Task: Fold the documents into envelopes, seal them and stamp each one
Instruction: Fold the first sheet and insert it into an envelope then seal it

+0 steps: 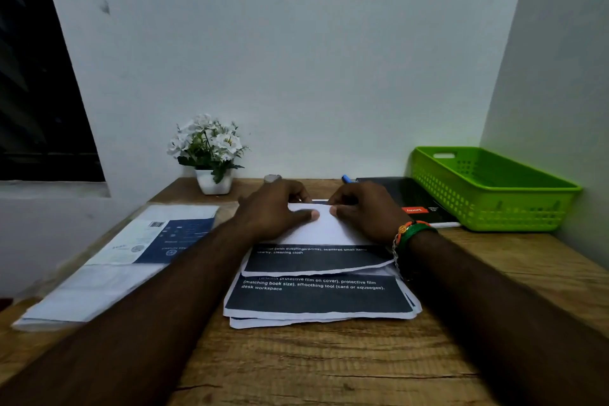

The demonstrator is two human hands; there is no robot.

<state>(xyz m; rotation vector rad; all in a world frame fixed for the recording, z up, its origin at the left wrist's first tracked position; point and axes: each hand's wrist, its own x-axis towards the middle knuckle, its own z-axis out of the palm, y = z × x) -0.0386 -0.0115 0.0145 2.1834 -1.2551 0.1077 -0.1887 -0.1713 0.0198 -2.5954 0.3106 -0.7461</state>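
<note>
Bare desk [329, 366] toward six o'clock; both the left hand [275, 211] and the right hand [365, 212] pinch the white sheet's [316, 227] twelve-o'clock edge.

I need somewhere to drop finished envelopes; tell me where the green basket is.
In the head view, the green basket sits at the desk's far right corner against the wall, just right of the black notebook.

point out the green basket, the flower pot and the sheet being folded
green basket [514, 219]: head view, front wall
flower pot [211, 184]: head view, white pot body
sheet being folded [321, 229]: head view, bare white middle
</note>
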